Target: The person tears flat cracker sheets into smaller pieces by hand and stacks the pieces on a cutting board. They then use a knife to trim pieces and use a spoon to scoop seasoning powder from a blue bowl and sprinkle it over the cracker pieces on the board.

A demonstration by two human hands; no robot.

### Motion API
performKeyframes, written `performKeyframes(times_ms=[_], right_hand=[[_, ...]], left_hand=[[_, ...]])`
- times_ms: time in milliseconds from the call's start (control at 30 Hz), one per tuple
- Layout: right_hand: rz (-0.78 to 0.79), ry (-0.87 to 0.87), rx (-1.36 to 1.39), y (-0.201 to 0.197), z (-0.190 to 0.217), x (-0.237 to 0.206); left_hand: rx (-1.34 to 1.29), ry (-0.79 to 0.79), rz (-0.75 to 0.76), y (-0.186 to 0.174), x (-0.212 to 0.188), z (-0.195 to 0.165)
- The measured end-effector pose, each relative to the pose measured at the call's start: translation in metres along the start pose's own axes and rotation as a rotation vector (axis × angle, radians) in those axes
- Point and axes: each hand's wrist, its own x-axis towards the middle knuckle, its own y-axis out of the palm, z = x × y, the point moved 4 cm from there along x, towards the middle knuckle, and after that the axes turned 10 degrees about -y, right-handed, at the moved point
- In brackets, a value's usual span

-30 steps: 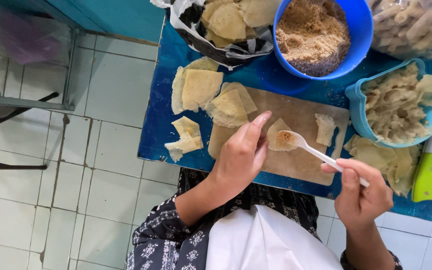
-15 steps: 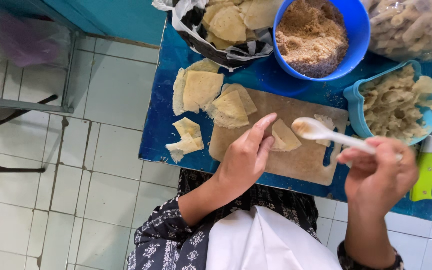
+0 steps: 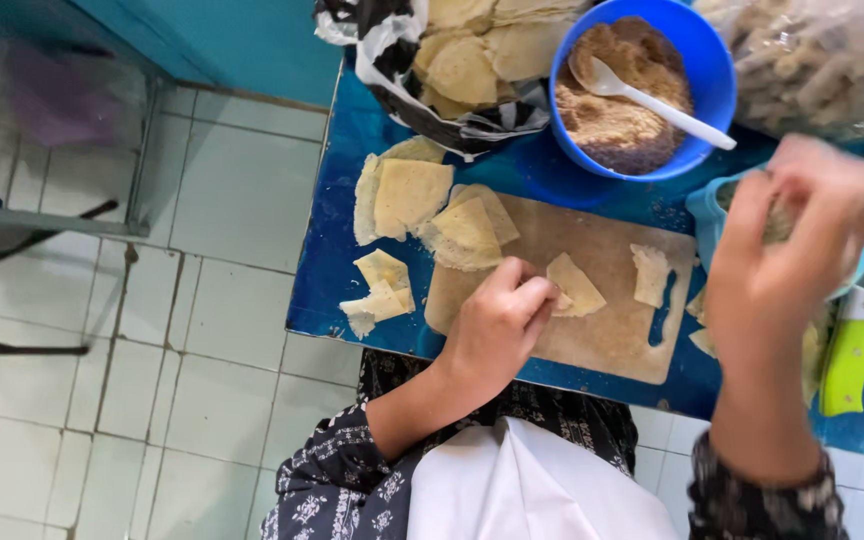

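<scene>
On the wooden board (image 3: pixel 602 330), the left hand (image 3: pixel 497 330) presses its fingertips on a small folded dough piece (image 3: pixel 577 290). The fingers are curled close together, pinching the edge of that piece. The board lies on a blue table (image 3: pixel 342 270). The right hand (image 3: pixel 802 240) is lifted above the right side of the table. It looks blurry, with its fingers bunched together, and I cannot tell if it holds anything. Far up the table sits a blue bowl (image 3: pixel 692 60) of brown crumbs with a white spoon (image 3: pixel 652 95) lying in it. Flat dough squares (image 3: pixel 412 195) lie left of the board. A green-handled knife (image 3: pixel 847 355) lies near the right hand.
</scene>
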Motion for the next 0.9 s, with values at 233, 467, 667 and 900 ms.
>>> performKeyframes(times_ms=[233, 467, 667, 900], right_hand=[[0.445, 0.149, 0.091, 0.025, 0.046, -0.056], [0.411, 0.362, 0.339, 0.023, 0.046, -0.061], [0.33, 0.563, 0.679, 0.033, 0.044, -0.063], [0.424, 0.505, 0.535, 0.042, 0.042, -0.066]], left_hand=[[-0.009, -0.023, 0.032, 0.003, 0.0, 0.003], [0.006, -0.008, 0.028, 0.003, -0.001, 0.004], [0.001, -0.047, 0.033, 0.002, 0.0, 0.003], [0.048, 0.08, 0.043, -0.003, 0.0, -0.005]])
